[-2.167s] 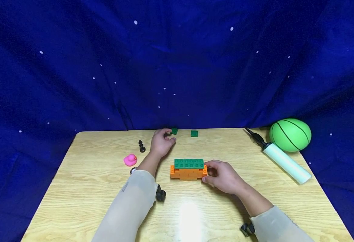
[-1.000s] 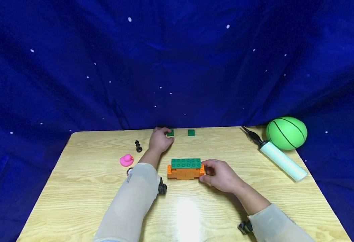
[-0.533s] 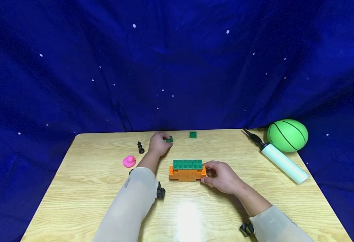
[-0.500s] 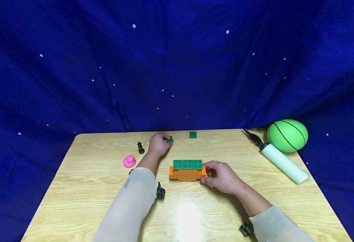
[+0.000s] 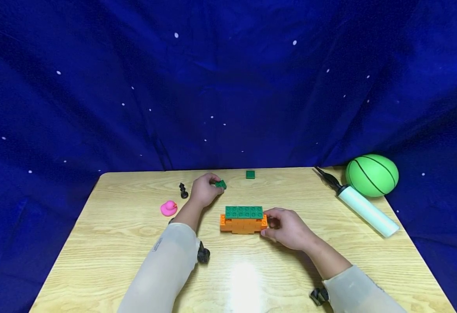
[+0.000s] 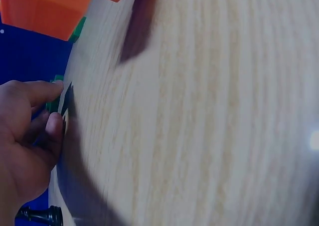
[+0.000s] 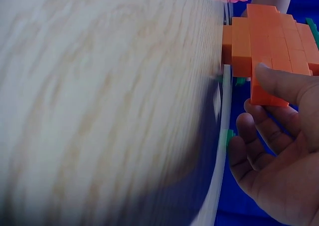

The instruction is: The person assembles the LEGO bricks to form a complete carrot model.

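My left hand (image 5: 206, 189) pinches a small green toy building brick (image 5: 221, 184) between thumb and fingers, near the back of the table. In the left wrist view, the same green brick (image 6: 53, 105) is partly covered by the fingers, just above the wood. With my right hand (image 5: 289, 228) I hold the right end of a built block of orange bricks (image 5: 243, 225), topped by a row of green studded bricks (image 5: 244, 212). The right wrist view shows the thumb lying along the orange bricks (image 7: 279, 41), with fingertips beneath their end.
Another green brick (image 5: 250, 174) lies by the table's back edge. Left of my left arm are a black chess piece (image 5: 183, 190) and a pink rubber duck (image 5: 169, 208). A hand pump (image 5: 367, 210) and a green ball (image 5: 372, 175) occupy the right side of the table (image 5: 95, 261).
My left hand has taken hold of the green brick and drawn it from the back edge a little toward me. My right hand stays on the orange and green block.
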`<action>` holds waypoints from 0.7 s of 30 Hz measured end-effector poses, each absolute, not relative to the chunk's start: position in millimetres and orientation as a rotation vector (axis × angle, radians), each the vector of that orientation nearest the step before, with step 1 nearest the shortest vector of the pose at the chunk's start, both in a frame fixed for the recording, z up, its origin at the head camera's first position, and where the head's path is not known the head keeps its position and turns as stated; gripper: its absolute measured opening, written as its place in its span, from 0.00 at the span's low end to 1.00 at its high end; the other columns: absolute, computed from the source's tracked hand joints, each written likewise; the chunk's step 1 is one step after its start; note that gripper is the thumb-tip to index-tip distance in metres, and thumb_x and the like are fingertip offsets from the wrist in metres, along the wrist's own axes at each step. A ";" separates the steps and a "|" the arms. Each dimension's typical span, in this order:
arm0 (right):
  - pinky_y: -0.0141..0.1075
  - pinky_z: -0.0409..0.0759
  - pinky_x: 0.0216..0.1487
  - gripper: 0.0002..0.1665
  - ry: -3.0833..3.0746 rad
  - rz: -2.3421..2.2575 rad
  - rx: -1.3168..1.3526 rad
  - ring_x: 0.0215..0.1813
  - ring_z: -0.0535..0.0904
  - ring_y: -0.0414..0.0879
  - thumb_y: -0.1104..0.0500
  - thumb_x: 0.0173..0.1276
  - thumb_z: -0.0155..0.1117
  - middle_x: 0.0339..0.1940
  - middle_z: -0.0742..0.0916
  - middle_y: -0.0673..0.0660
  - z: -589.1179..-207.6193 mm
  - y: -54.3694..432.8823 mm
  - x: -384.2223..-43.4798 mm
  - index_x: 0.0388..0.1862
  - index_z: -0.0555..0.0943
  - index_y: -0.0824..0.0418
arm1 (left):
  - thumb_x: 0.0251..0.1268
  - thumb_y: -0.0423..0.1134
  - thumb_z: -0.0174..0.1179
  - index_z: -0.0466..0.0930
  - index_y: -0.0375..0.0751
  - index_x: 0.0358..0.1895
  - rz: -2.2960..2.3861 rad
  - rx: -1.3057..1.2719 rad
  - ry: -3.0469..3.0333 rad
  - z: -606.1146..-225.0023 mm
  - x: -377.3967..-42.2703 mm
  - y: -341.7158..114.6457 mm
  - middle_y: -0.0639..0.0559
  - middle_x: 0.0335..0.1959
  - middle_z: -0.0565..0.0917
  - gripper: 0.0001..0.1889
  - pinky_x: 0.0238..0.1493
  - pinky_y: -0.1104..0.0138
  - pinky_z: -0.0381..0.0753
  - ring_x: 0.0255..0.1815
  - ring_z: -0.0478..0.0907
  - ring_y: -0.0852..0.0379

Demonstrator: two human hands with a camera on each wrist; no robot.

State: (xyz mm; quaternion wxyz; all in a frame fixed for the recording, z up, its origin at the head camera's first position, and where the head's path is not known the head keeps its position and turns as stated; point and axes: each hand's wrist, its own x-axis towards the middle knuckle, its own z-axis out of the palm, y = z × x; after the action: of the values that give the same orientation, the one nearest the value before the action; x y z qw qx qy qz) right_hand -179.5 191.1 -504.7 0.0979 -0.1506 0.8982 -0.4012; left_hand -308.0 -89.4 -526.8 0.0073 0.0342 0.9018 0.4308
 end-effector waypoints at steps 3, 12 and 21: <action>0.35 0.76 0.35 0.31 2.658 -1.181 -0.443 0.37 0.75 0.45 0.60 0.65 0.77 0.37 0.82 0.51 -505.7 191.6 -179.1 0.66 0.79 0.68 | 0.58 0.35 0.75 0.85 0.39 0.49 1.400 0.119 2.778 -525.1 -302.8 -90.5 0.46 0.44 0.87 0.16 0.50 0.58 0.81 0.44 0.83 0.50; 0.35 0.76 0.34 0.30 2.652 -1.187 -0.437 0.36 0.75 0.45 0.61 0.66 0.76 0.37 0.82 0.52 -504.7 192.1 -178.7 0.65 0.80 0.68 | 0.58 0.37 0.75 0.87 0.41 0.49 1.424 0.198 2.780 -521.1 -290.1 -91.9 0.51 0.35 0.86 0.15 0.44 0.62 0.80 0.37 0.80 0.57; 0.35 0.76 0.34 0.30 2.647 -1.186 -0.438 0.36 0.75 0.45 0.62 0.66 0.77 0.37 0.82 0.52 -505.5 190.1 -179.4 0.65 0.80 0.67 | 0.60 0.36 0.75 0.87 0.43 0.48 1.439 0.234 2.756 -512.8 -278.6 -93.0 0.52 0.35 0.85 0.13 0.42 0.62 0.82 0.38 0.80 0.56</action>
State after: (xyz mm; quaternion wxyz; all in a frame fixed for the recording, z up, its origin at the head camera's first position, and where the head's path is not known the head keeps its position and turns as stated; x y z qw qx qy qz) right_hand -179.4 190.1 -505.5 0.1038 -0.1484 0.8976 -0.4020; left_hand -278.6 -93.0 -512.8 0.0118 0.0751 0.8839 0.4614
